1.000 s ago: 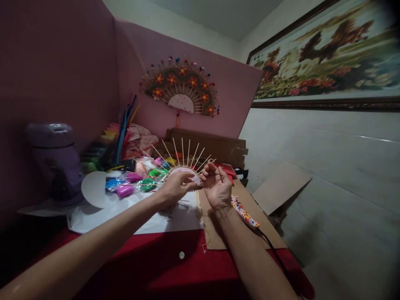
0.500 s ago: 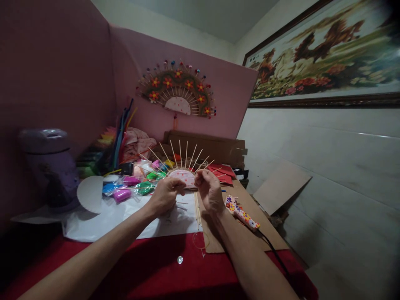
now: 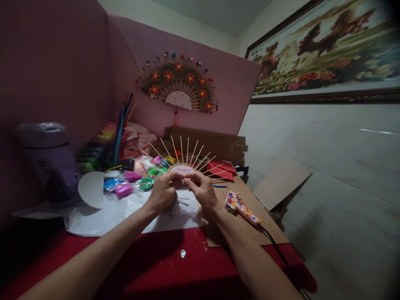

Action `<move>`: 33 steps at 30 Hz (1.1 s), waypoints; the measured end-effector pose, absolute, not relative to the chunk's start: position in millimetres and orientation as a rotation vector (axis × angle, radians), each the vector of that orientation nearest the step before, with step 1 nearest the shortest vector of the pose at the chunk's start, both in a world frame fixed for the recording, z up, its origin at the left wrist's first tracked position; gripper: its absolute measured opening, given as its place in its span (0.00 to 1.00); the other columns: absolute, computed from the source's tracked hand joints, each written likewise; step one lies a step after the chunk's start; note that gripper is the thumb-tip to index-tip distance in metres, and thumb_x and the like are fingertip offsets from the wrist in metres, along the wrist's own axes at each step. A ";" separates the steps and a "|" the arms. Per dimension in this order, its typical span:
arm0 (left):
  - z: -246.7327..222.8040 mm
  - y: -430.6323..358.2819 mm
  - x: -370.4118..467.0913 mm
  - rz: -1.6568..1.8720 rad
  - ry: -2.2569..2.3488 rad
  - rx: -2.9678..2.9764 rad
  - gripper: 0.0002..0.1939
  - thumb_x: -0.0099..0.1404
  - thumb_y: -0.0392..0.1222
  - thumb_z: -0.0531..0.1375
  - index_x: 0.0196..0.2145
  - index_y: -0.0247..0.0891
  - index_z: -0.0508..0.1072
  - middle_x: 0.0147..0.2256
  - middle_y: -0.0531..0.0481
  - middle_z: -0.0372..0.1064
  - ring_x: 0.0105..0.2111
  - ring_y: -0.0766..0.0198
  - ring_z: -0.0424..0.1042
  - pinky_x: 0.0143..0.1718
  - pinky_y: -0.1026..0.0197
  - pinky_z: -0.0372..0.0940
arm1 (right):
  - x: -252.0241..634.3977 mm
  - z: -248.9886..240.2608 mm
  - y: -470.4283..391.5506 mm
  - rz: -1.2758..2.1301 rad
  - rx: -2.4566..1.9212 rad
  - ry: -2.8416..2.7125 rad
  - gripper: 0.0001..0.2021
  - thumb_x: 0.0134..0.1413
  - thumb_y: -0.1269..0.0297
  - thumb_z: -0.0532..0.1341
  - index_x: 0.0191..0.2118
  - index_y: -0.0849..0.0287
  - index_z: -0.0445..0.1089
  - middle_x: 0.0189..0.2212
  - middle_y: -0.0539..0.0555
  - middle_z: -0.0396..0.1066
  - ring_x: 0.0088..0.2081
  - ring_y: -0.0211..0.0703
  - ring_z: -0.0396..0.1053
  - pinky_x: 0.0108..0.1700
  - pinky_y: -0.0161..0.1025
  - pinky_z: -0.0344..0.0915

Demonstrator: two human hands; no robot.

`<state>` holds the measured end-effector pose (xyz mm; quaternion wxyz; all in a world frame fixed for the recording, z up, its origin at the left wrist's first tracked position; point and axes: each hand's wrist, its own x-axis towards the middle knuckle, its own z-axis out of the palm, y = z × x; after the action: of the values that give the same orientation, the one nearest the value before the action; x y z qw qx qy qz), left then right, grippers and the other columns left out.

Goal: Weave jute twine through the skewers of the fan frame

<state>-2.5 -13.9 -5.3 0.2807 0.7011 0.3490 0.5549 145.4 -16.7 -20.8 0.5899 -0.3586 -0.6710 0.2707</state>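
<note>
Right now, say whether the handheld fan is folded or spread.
Spread: the handheld fan has sticks radiating above the left hand and right hand.

I took this for a craft corner, perhaps in a home; a glue gun (image 3: 242, 209) lay on cardboard (image 3: 259, 227) on the red-covered tabletop (image 3: 184, 275); bagged coloured clay (image 3: 124, 190) sat nearby; a decorated fan (image 3: 178, 85) hung on a pink panel (image 3: 225, 87); a framed horse picture (image 3: 325, 54) hung on the wall (image 3: 328, 141).
</note>
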 end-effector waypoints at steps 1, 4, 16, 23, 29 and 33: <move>-5.9 -13.4 -2.6 1.492 0.918 1.871 0.06 0.54 0.34 0.57 0.29 0.39 0.73 0.26 0.52 0.71 0.28 0.62 0.70 0.33 0.60 0.62 | 145.8 -20.8 -16.9 0.618 -0.849 -1.570 0.06 0.49 0.61 0.62 0.31 0.58 0.73 0.21 0.48 0.67 0.23 0.37 0.62 0.27 0.35 0.59; -6.9 -11.5 -3.1 1.499 0.871 1.812 0.06 0.54 0.32 0.56 0.30 0.38 0.71 0.24 0.54 0.69 0.27 0.64 0.69 0.33 0.60 0.62 | 145.7 -19.9 -18.2 0.604 -0.863 -1.608 0.06 0.49 0.62 0.61 0.28 0.58 0.73 0.23 0.49 0.69 0.25 0.37 0.63 0.29 0.36 0.59; 0.1 -20.1 -5.8 1.707 1.366 2.467 0.04 0.60 0.39 0.56 0.29 0.38 0.69 0.31 0.46 0.69 0.35 0.54 0.63 0.39 0.53 0.56 | 139.4 -10.1 -24.2 0.711 -0.838 -1.458 0.08 0.46 0.64 0.61 0.21 0.59 0.65 0.17 0.45 0.61 0.20 0.33 0.57 0.25 0.33 0.56; -5.1 -28.0 0.7 1.407 1.470 2.782 0.12 0.65 0.40 0.51 0.28 0.39 0.71 0.29 0.47 0.72 0.33 0.55 0.63 0.35 0.54 0.52 | 140.8 -21.8 -23.2 0.518 -0.873 -1.576 0.05 0.50 0.65 0.59 0.27 0.60 0.68 0.22 0.48 0.64 0.25 0.36 0.61 0.29 0.34 0.59; -2.9 -27.4 -1.6 1.322 1.462 2.818 0.12 0.65 0.40 0.52 0.27 0.39 0.72 0.27 0.48 0.73 0.33 0.55 0.64 0.35 0.54 0.52 | 142.8 -23.4 -25.1 0.360 -0.890 -1.698 0.04 0.50 0.69 0.57 0.29 0.59 0.69 0.21 0.47 0.63 0.23 0.36 0.59 0.27 0.33 0.57; -2.7 -25.7 -1.4 1.259 1.427 2.865 0.12 0.64 0.39 0.53 0.26 0.38 0.71 0.26 0.49 0.72 0.34 0.55 0.65 0.35 0.54 0.51 | 144.1 -22.8 -24.9 0.311 -0.848 -1.741 0.05 0.48 0.72 0.57 0.29 0.59 0.69 0.23 0.48 0.66 0.25 0.36 0.61 0.28 0.33 0.57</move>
<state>-1.4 -25.7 -2.7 -0.1484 0.8238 0.4103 0.3619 144.1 -24.9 -22.8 0.5565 -0.3594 -0.7375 0.1316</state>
